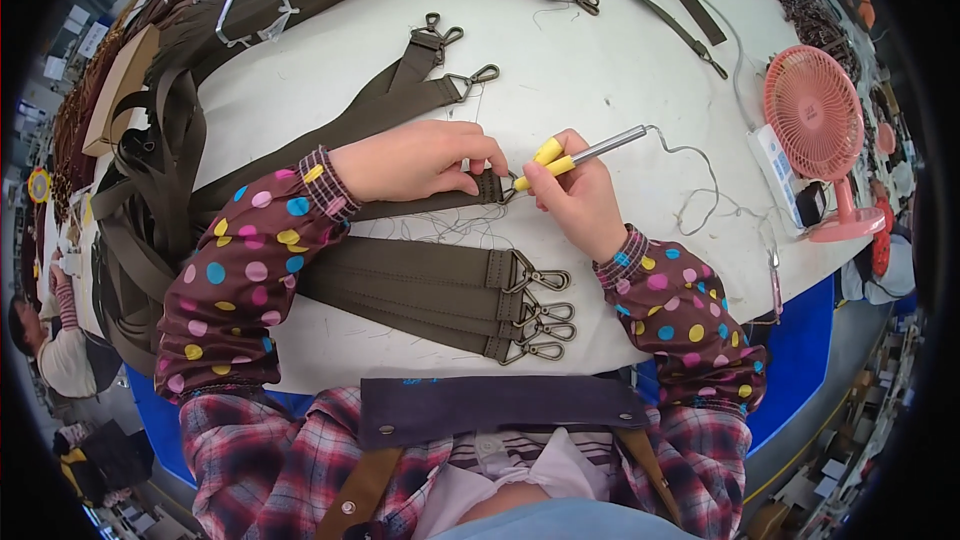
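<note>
Pinning the end of an olive-green webbing strap (440, 202) flat against the white table (600, 70), my left hand (415, 160) lies palm down with the fingers curled over the stitched tab, so it is pressing and gripping the strap rather than resting loose. My right hand (575, 198) is closed around a pen-shaped heated tool (585, 155) with a yellow grip and a silver barrel; its tip points left and meets the strap end right beside my left fingertips, where the metal clasp (510, 188) sits. A thin grey cord (700, 175) runs from the back of the tool in loops across the table toward the right edge.

Just below my hands, four finished straps (420, 290) lie side by side, their swivel hooks (545, 315) fanned to the right. Loose thread trimmings (440, 230) are scattered between them and the strap I am holding. Above my left hand, two more straps with hooks (440, 70) stretch diagonally, and a large pile of the same dark webbing (160, 170) hangs over the left edge. A pink desk fan (815, 130) stands near the right edge, well apart from my hands. Both my forearms wear dotted brown sleeve covers (250, 270).
</note>
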`<state>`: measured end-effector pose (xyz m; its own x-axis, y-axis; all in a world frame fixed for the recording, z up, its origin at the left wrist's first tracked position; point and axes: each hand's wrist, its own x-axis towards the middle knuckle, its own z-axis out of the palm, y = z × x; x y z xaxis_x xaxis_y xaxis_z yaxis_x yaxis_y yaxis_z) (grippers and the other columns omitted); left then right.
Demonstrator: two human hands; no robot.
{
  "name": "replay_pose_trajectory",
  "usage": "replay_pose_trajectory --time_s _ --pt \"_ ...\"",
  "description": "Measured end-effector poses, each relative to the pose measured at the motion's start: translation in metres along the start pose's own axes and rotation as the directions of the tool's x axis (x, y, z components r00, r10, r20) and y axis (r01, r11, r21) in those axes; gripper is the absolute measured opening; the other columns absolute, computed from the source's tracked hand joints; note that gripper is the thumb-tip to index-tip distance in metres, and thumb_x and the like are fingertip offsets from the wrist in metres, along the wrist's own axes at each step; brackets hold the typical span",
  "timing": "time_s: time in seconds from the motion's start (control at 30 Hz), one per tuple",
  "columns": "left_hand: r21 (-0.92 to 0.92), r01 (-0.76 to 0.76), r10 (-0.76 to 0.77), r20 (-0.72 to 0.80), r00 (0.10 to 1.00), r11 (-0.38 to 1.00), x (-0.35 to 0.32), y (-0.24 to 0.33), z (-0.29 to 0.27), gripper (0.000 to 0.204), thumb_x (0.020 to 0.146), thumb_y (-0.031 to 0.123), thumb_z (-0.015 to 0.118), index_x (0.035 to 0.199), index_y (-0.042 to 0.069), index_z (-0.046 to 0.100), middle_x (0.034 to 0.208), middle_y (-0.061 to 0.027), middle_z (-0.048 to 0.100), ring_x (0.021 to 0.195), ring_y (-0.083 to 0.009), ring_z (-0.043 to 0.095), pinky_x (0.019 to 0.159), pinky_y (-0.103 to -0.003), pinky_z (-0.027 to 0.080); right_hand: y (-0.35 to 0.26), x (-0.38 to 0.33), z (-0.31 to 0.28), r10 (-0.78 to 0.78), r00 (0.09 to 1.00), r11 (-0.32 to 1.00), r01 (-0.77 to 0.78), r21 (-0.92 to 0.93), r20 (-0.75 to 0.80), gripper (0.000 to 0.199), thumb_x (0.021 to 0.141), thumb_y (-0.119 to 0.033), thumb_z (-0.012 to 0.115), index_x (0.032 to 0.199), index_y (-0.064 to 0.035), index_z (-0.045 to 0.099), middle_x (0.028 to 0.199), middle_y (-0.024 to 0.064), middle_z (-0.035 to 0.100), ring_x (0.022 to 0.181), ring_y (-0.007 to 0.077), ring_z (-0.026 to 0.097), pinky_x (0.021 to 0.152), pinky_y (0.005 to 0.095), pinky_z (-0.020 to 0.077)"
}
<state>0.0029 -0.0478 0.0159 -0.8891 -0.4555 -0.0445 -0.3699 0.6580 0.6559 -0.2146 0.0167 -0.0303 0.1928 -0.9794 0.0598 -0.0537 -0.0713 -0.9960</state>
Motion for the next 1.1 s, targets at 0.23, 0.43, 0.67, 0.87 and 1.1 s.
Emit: replay_pose_trajectory --time_s 0.23,0.43,0.67,0.87,1.1 --pt "-0.052 -0.077 0.081 0.091 0.992 0.996 0.006 -0.020 -0.002 0.019 0.080 0.012 0.067 0.098 0.010 0.060 0.088 -0.0064 0.052 0.081 -0.0245 0.057 0.072 -0.035 0.046 -0.004 0.000 0.009 -0.031 0.997 0.999 0.034 -0.040 0.075 0.019 0.088 -0.013 0.062 0.089 -0.0022 0.047 0.075 0.0039 0.062 0.064 0.0052 0.058 0.055 0.0208 0.0454" --pt "-0.055 -0.072 0.081 0.188 0.979 0.996 0.012 -0.019 -0.005 0.011 0.081 0.015 0.066 0.089 0.010 0.060 0.087 -0.0054 0.051 0.079 -0.0227 0.057 0.071 -0.034 0.045 -0.005 0.000 0.012 -0.049 0.994 0.995 0.057 -0.087 0.100 0.019 0.087 -0.011 0.062 0.089 -0.0017 0.045 0.074 0.0049 0.062 0.064 0.0066 0.059 0.055 0.0214 0.0462" --pt "-0.016 -0.079 0.081 0.130 0.988 0.997 0.014 -0.022 0.003 0.008 0.084 0.018 0.062 0.087 0.012 0.059 0.085 -0.0035 0.052 0.080 -0.0210 0.057 0.069 -0.034 0.045 -0.006 0.000 0.013 -0.056 0.994 0.985 0.070 -0.156 0.096 0.022 0.087 -0.013 0.063 0.089 -0.0022 0.044 0.073 0.0052 0.061 0.060 0.0070 0.057 0.052 0.0224 0.0452" --pt "-0.007 -0.030 0.030 0.051 0.998 1.000 0.010 -0.022 0.006 0.015 0.083 0.017 0.065 0.091 0.008 0.057 0.090 -0.0057 0.054 0.081 -0.0243 0.058 0.070 -0.034 0.046 -0.004 0.003 0.013 -0.065 0.994 0.972 0.084 -0.220 0.092 0.025 0.087 -0.016 0.065 0.088 -0.0025 0.045 0.069 0.0048 0.060 0.056 0.0079 0.056 0.050 0.0229 0.0434" --pt "-0.011 -0.010 0.010 0.032 0.999 1.000 0.009 -0.021 0.009 0.013 0.084 0.019 0.065 0.090 0.010 0.057 0.087 -0.0042 0.053 0.079 -0.0229 0.057 0.069 -0.034 0.045 -0.005 0.001 0.014 -0.060 0.994 0.966 0.081 -0.246 0.091 0.025 0.087 -0.018 0.065 0.088 -0.0028 0.045 0.067 0.0043 0.058 0.055 0.0084 0.054 0.050 0.0233 0.0428"
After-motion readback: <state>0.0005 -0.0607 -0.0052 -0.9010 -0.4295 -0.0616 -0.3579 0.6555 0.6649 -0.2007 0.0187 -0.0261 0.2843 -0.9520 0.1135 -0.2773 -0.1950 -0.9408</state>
